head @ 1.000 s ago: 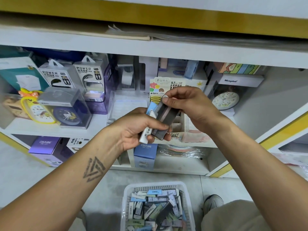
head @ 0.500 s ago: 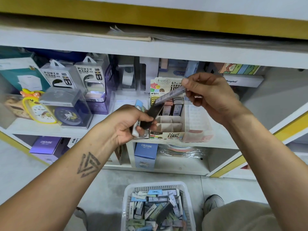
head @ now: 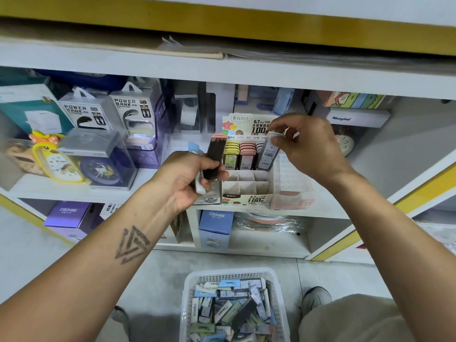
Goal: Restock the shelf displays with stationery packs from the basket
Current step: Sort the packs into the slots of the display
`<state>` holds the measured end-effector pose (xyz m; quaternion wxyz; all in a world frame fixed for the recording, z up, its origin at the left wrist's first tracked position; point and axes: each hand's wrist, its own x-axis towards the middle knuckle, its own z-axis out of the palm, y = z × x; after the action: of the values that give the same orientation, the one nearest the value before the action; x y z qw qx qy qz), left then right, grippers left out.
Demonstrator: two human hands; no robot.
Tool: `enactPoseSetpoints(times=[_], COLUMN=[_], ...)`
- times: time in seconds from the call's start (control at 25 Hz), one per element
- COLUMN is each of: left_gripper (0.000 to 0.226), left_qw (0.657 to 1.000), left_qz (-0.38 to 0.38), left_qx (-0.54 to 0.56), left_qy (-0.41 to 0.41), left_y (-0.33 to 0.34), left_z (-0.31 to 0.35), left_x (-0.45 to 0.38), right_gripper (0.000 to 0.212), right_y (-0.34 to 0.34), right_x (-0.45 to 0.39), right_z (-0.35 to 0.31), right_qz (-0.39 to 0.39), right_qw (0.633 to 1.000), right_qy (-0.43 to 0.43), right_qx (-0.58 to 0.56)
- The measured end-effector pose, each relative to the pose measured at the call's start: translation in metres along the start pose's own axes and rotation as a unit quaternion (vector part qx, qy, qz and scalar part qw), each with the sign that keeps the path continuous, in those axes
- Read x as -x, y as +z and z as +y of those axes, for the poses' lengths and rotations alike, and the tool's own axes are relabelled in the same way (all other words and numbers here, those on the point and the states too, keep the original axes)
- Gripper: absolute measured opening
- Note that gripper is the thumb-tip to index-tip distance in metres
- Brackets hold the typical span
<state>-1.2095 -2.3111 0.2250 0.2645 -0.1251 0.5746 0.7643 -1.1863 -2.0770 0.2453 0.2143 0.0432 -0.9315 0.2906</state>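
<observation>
A white cardboard display box (head: pixel 246 186) with small compartments stands on the middle shelf; yellow and pink lead packs fill its back row. My right hand (head: pixel 308 146) pinches one slim pack (head: pixel 267 151) by its top and holds it upright at the back right slot. My left hand (head: pixel 187 178) grips a few more packs (head: pixel 214 159), a dark one with a pink cap in front, just left of the box. On the floor below sits a white basket (head: pixel 190 287) with several loose packs.
Power bank boxes (head: pixel 133 114), a clear cased clock (head: pixel 98 161) and a yellow duck clock (head: pixel 54 159) fill the shelf's left part. A clear pink-edged box (head: pixel 293 188) stands right of the display. Cruhre boxes (head: pixel 216 228) sit on the lower shelf. My shoe (head: pixel 315 297) is beside the basket.
My right hand pulled one pack out of the bunch, carried it up and right, then turned it upright over the back right slot. My left hand drifted slightly left with the other packs.
</observation>
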Motion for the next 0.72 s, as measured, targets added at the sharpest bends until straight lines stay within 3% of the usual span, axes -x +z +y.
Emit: enactPoseSetpoints(times=[0.2, 0.52, 0.72], left_gripper=[0.012, 0.018, 0.023], left_qw=[0.999, 0.996, 0.996], left_qz=[-0.043, -0.078, -0.079], left_qx=[-0.027, -0.045, -0.044], left_qy=[0.003, 0.012, 0.021], left_y=[0.005, 0.005, 0.003], left_z=[-0.003, -0.006, -0.005], left_x=[0.004, 0.005, 0.004], right_gripper=[0.013, 0.005, 0.005], right_y=[0.004, 0.013, 0.016], right_x=[0.004, 0.006, 0.007], right_z=[0.001, 0.0, 0.004], right_qz=[0.031, 0.049, 0.001], right_qw=[0.992, 0.988, 0.99], right_qy=[-0.096, -0.125, -0.104], right_qx=[0.079, 0.076, 0.096])
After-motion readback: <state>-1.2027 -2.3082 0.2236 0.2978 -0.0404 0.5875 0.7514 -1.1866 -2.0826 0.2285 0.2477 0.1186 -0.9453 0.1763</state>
